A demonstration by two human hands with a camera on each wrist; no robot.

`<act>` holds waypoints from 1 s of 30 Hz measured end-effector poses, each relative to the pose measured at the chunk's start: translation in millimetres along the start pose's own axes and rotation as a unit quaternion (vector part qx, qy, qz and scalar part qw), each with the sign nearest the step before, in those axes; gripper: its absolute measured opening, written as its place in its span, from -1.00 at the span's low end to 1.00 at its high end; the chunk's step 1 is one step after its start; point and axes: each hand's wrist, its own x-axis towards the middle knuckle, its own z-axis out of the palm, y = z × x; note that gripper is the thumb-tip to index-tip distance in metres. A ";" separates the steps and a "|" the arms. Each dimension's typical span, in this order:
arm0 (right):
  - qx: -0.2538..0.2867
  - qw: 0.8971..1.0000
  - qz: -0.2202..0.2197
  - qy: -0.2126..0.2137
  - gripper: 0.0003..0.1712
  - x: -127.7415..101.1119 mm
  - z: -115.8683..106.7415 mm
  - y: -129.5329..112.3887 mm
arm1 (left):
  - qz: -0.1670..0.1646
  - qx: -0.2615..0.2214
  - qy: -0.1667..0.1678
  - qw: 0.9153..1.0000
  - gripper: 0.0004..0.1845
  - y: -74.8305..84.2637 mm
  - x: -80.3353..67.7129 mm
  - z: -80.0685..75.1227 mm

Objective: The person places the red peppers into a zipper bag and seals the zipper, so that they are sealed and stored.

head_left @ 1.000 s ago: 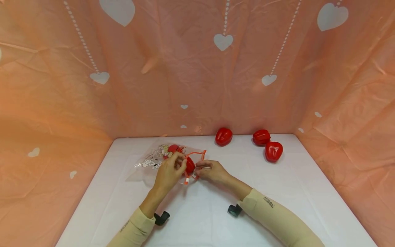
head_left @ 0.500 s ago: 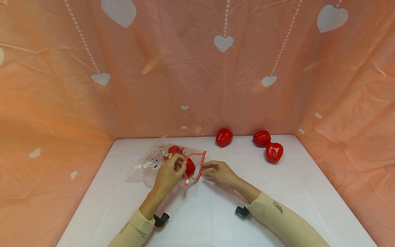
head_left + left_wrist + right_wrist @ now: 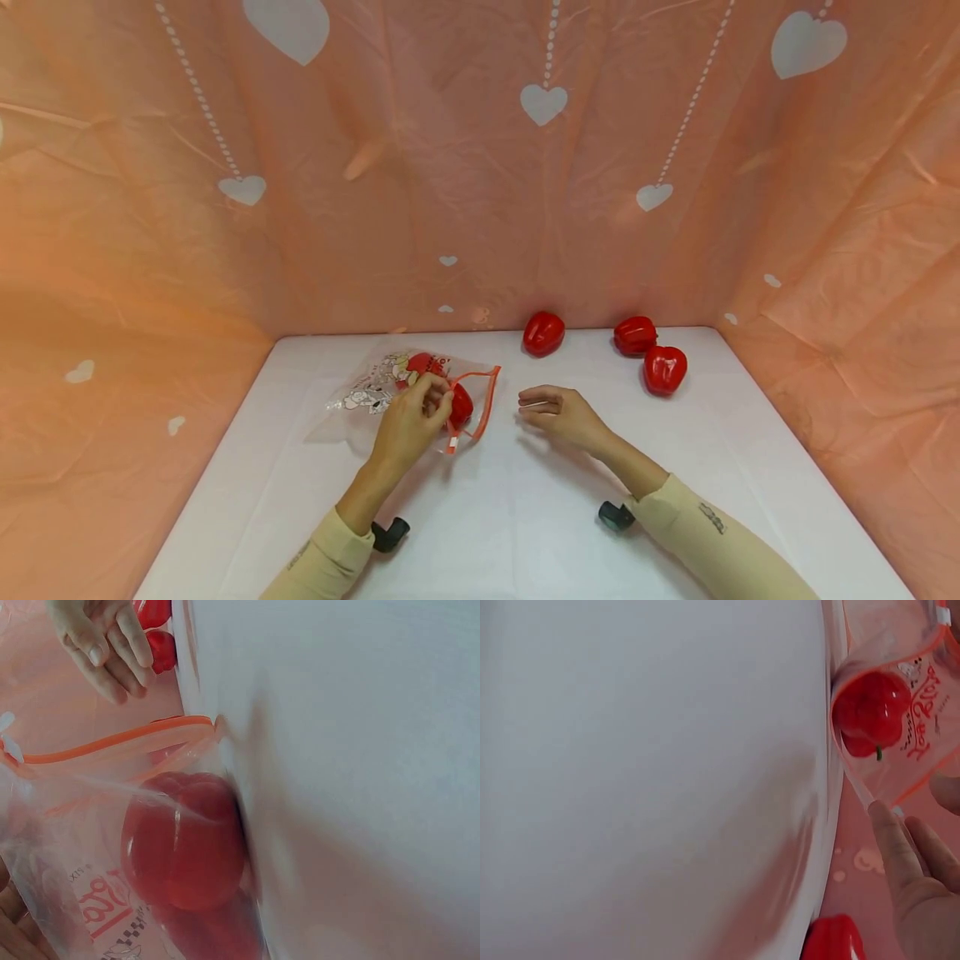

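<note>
A clear plastic zip bag [image 3: 482, 417] with an orange edge and cartoon print lies on its side on the white table, its mouth facing right and gaping. Inside it sits a red bell pepper [image 3: 874, 712]; behind that, more red shows through the plastic in the left wrist view. My left hand [image 3: 408, 421] pinches the upper edge of the bag's mouth between thumb and fingers. Right of the mouth, apart from it, my right hand [image 3: 566, 414] holds nothing, its fingers extended. In the left wrist view only a little of the left hand [image 3: 19, 930] shows.
Three more red bell peppers lie along the back of the table: one [image 3: 543, 333] behind the bag's right side, and a pair [image 3: 635, 335] close together farther right. Pink cloth [image 3: 480, 208] with white hearts walls the back and sides.
My right hand has let go of the bag's mouth and drawn away to the right. The left hand keeps its pinch, and the loose peppers have not moved.
</note>
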 end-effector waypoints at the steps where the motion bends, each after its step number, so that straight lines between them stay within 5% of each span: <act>1: -0.004 1.000 0.000 0.003 -0.52 -1.6 -2.8 0.5 | 0.000 0.000 0.000 1.000 -0.91 -0.2 0.1 -0.1; 15: -0.055 0.997 -0.005 0.051 -0.51 -20.0 -40.9 7.4 | 0.007 0.003 -0.001 1.000 -0.90 -0.5 0.5 0.1; 30: -0.143 0.983 0.006 0.119 -0.49 -39.5 -83.0 13.9 | -0.002 0.001 -0.009 1.000 -0.91 0.9 0.1 -0.9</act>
